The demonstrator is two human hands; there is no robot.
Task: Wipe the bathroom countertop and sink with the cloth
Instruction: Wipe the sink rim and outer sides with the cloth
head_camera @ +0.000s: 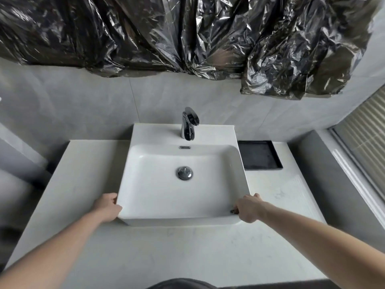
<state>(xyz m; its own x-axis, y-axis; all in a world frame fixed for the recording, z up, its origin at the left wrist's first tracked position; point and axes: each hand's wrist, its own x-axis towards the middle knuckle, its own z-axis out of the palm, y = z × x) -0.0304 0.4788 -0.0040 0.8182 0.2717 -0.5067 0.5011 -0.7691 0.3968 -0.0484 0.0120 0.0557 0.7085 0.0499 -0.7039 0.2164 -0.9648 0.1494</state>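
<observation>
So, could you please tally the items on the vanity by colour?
White: 1, the sink
Chrome: 3, the tap, drain plug and overflow slot
Black: 1, the tray
Total: 5

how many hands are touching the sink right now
2: the left hand grips the sink at its near left corner, the right hand at its near right corner.

Head view, looking down, sink (183,184) close
</observation>
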